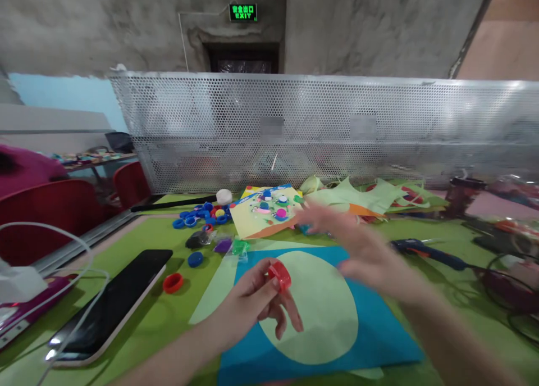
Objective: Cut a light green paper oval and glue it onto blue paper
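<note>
Between the thumb and index finger of my left hand [265, 296] is a red bottle cap [280, 276], held above a pale green paper oval [320, 318]. That oval lies on a blue sheet [379, 330]. My right hand [362, 251] is raised over the sheet's far right part, blurred by motion, its fingers stretched out and nothing seen in them. Beyond its fingertips lies a pale yellow card [248, 220] decorated with colored caps. A blue cap [195, 259] and another red cap [173, 283] rest left of the blue sheet.
A phone [113, 302] and white cable lie at the left, beside a purple power strip [25, 313]. Several blue caps [191, 220] are piled near the card. A glue gun [429, 252] with its cord lies at the right. A perforated metal screen [236, 133] stands behind the table.
</note>
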The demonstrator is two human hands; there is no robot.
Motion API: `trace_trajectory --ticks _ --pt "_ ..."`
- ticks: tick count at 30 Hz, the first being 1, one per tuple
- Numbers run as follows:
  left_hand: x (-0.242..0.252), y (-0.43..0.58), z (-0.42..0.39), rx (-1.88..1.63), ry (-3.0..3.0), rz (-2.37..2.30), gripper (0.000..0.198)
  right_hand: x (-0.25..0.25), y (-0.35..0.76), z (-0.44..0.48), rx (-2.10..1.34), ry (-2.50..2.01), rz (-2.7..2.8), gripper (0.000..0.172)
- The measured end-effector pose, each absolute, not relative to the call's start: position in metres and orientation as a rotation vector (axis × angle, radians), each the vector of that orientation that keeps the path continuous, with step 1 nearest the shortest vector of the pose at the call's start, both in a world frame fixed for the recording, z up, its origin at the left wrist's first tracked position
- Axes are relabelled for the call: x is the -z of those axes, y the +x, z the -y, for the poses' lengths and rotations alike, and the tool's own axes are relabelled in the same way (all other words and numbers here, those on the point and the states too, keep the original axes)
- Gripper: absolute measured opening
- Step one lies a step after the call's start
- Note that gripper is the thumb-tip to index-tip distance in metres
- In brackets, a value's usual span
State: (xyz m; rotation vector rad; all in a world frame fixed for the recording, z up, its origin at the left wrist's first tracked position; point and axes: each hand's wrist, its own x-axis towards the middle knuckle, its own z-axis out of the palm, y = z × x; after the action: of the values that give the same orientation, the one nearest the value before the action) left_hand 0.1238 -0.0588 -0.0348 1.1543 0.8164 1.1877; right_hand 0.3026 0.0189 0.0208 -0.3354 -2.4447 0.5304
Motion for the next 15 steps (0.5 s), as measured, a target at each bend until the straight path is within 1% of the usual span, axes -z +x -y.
trace_trajectory --ticks 2,4,7,9,11,13,15 --pt "0.038 0.125 0.058 -1.163 1.178 -0.907 0.028 -0.002 0.288 -0.016 -0.743 -0.303 2.485 0.057" --pt "0.040 0.124 0.060 -1.119 1.230 -1.025 0.026 0.017 0.276 -0.011 -0.953 -0.318 2.457 0.052" --pt "0.038 0.121 0.068 -1.047 1.365 -1.231 0.021 0.034 0.272 -0.007 -1.015 -0.384 2.425 0.042" --pt "0.035 0.117 0.073 -1.011 1.497 -1.409 0.014 0.037 0.276 -0.007 -0.914 -0.466 2.493 0.038" --pt "0.034 0.114 0.076 -0.877 1.906 -1.687 0.018 0.036 0.278 -0.007 -0.713 -0.546 2.569 0.033" --pt "0.033 0.114 0.077 -0.850 2.293 -1.785 0.020 0.036 0.277 -0.005 -0.494 -0.543 2.645 0.028" --pt "0.033 0.117 0.075 -0.748 2.577 -1.772 0.016 0.038 0.275 -0.003 -0.343 -0.464 2.716 0.021"
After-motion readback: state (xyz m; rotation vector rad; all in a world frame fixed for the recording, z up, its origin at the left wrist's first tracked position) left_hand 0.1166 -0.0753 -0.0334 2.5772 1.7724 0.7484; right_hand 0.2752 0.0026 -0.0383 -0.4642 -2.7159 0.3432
